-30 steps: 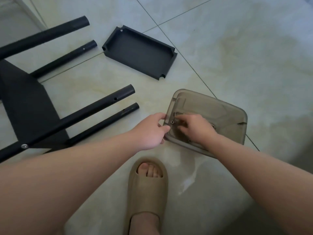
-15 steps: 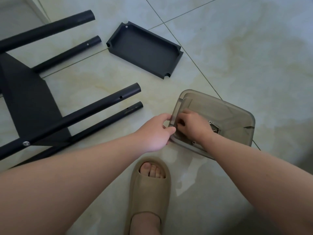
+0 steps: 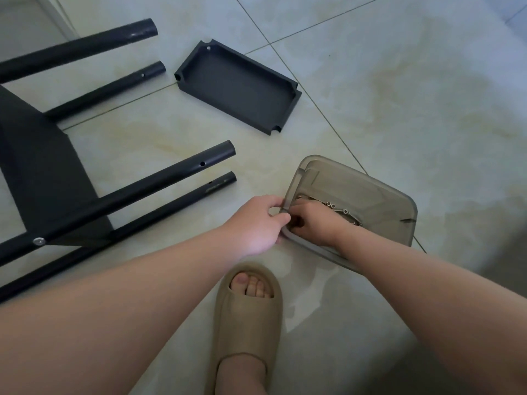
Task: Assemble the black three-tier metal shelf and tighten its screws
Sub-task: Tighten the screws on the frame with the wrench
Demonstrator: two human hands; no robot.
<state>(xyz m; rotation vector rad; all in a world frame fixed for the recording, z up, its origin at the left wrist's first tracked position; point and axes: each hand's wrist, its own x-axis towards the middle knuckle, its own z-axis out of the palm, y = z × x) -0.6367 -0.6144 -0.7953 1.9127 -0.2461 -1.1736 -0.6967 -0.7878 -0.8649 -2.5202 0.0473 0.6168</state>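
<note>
A smoky clear plastic box (image 3: 379,201) lies on the floor tiles with several small silver screws (image 3: 336,208) inside. My left hand (image 3: 256,223) grips the box's near left rim. My right hand (image 3: 316,223) is down inside the box with curled fingers; what it holds is hidden. The partly built black shelf lies on its side at left, with four black poles (image 3: 159,181) sticking out toward the right and one tier (image 3: 40,166) fixed by a screw (image 3: 39,240). A loose black shelf tray (image 3: 242,86) lies open side up further back.
My foot in a beige slide sandal (image 3: 248,323) stands just below the box. A white wall or cabinet edge (image 3: 57,12) shows at top left. Pale marble-look floor tiles (image 3: 399,95) stretch to the right and back.
My right hand has drawn toward the box's near left corner, beside my left hand's fingers. The box has tilted slightly up at my left hand's side. The screws have slid together.
</note>
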